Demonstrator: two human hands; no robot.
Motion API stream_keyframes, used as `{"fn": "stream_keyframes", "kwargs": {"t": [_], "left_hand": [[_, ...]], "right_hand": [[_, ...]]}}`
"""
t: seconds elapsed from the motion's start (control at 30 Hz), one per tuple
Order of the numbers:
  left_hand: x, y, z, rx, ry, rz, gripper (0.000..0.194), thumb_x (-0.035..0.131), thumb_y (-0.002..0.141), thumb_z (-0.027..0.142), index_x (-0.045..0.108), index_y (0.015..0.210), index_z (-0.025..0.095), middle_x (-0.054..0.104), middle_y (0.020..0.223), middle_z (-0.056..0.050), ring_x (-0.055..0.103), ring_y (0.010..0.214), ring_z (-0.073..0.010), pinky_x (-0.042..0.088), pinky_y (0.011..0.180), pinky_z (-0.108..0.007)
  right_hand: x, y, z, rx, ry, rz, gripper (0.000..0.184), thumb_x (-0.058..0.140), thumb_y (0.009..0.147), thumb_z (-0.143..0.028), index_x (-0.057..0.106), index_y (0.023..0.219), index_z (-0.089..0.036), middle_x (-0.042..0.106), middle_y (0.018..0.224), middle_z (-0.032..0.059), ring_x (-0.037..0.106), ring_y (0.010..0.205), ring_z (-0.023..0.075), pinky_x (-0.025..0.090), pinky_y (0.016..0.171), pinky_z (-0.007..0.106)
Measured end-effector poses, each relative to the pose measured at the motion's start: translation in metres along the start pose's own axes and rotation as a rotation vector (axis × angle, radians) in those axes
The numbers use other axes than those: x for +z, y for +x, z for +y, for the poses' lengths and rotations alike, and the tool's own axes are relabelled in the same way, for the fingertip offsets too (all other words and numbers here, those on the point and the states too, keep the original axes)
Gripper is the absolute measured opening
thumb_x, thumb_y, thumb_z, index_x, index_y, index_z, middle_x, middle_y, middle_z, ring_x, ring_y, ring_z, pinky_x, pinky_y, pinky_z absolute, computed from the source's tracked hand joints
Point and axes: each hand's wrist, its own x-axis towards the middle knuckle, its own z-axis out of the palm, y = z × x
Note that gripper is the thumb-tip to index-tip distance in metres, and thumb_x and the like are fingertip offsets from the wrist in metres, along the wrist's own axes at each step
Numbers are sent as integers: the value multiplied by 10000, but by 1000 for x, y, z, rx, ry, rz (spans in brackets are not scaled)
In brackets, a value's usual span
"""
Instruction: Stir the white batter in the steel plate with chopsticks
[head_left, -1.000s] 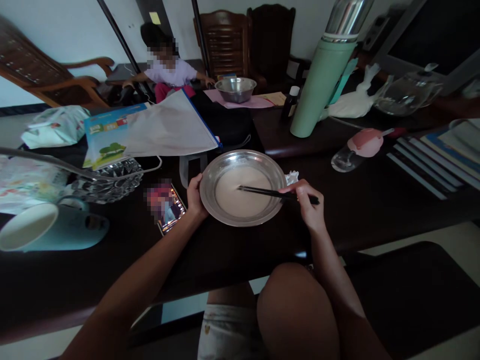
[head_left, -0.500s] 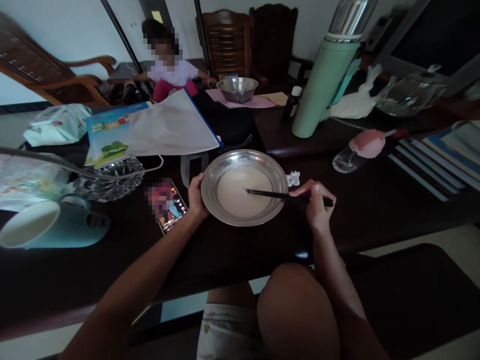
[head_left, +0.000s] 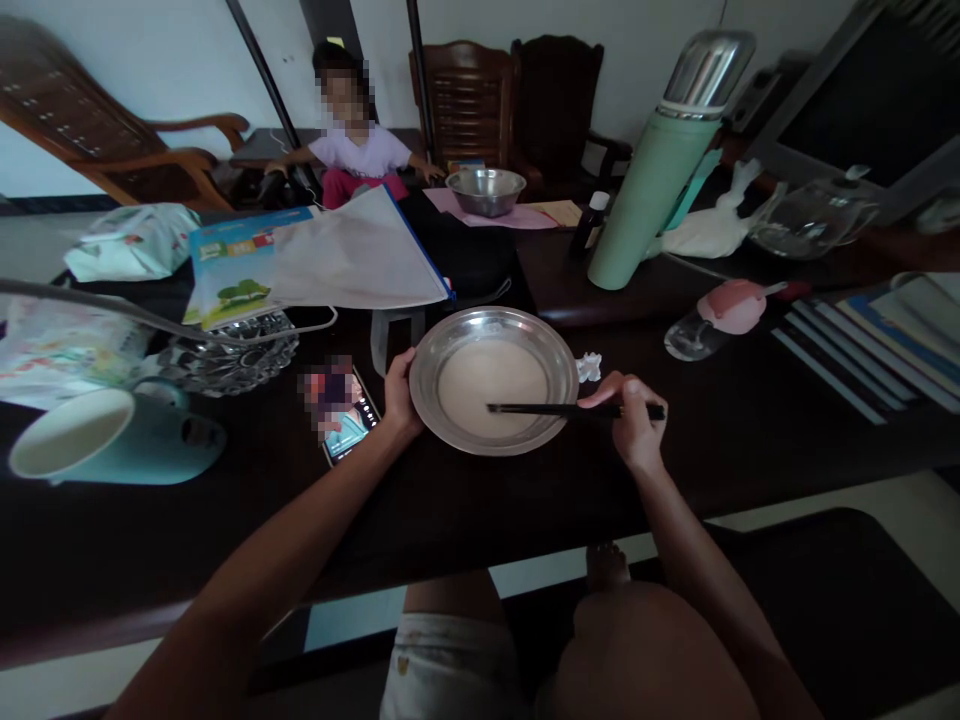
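A metal bowl [head_left: 495,322] with a wide rim stands on the dark table, holding a pale, milky batter-like liquid [head_left: 487,375]. My left hand [head_left: 403,395] grips the bowl's left rim. In my right hand [head_left: 637,420] is a pair of dark chopsticks [head_left: 547,410], closed on near their thick ends. Their tips dip into the liquid toward the front of the bowl. Crumpled white paper [head_left: 589,367] lies just right of the rim. A lit phone [head_left: 349,415] rests left of my left hand.
At left are a light blue mug [head_left: 150,445] and a glass dish [head_left: 247,355]. A green thermos [head_left: 652,180], a pink-lidded cup [head_left: 727,308] and stacked books [head_left: 862,350] stand right. Beyond the table, a person [head_left: 367,150] sits near a second metal bowl [head_left: 486,190].
The chopstick tips have moved toward the near side of the bowl. My view has shifted slightly, and my raised knee has dropped lower. Both hands keep their holds.
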Motion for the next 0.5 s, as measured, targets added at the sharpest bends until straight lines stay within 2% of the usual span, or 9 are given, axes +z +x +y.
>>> {"fn": "stream_keyframes", "kwargs": {"t": [0.07,0.17,0.3,0.4,0.5], "left_hand": [[0,0,1,3,-8,-3,184,764,756,392,675,710,238,823,793,-73,827,1034,-378,682,900,-463],[-1,0,1,-6,-19,-41,180,772,744,389,676,704,243,818,785,-70,833,1004,-378,682,899,-467],[-2,2,-1,-23,-47,-86,185,793,737,405,706,727,242,827,809,-71,838,979,-389,683,900,-487],[-1,1,-1,-27,-50,-84,180,791,752,408,738,774,238,837,831,-70,838,971,-389,683,893,-492],[0,-1,0,-42,-49,-36,174,746,790,400,759,814,229,847,850,-78,836,970,-384,686,878,-495]], "right_hand": [[2,3,-6,18,-45,-140,585,572,1062,-692,833,727,-290,774,728,52,692,724,246,572,744,419],[4,14,-17,-51,-98,-283,557,590,1048,-711,856,782,-301,810,771,46,748,827,266,597,840,453],[-4,32,-30,-133,-147,-249,556,601,1048,-705,843,755,-298,808,748,45,745,789,256,589,803,449],[-14,41,-36,-96,-95,-212,593,578,1049,-725,828,747,-281,767,659,42,741,693,247,596,741,431],[-14,43,-36,-41,-57,-283,581,596,1037,-733,830,764,-277,774,668,37,751,692,243,613,724,411]]}}
